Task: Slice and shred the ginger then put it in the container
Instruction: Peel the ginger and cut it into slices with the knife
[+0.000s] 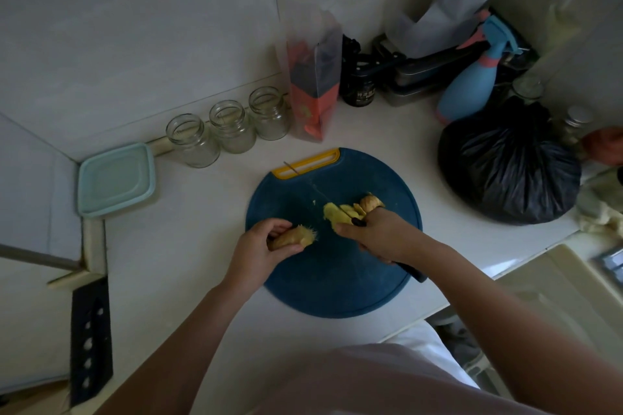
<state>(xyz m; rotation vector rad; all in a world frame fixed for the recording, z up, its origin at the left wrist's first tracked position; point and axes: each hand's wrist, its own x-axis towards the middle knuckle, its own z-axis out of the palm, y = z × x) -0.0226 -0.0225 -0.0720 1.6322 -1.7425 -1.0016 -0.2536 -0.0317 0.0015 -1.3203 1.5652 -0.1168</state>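
Observation:
A round dark blue cutting board (337,280) with a yellow handle slot lies on the white counter. My left hand (266,246) grips a chunk of ginger (296,236) at the board's left edge, its cut fibrous end facing right. My right hand (377,236) holds a thin knife (313,187) by its black handle, the blade pointing up and left across the board. Several yellow ginger slices (340,212) and a ginger end piece (371,202) lie beside the right hand. A pale green lidded container (114,178) sits on the counter at the left.
Three glass jars without lids (232,126) stand along the wall. Behind the board are an orange packet (313,87), a dark jar (359,84) and a blue spray bottle (472,84). A tied black bag (505,172) sits at the right. A black cleaver (90,340) lies at lower left.

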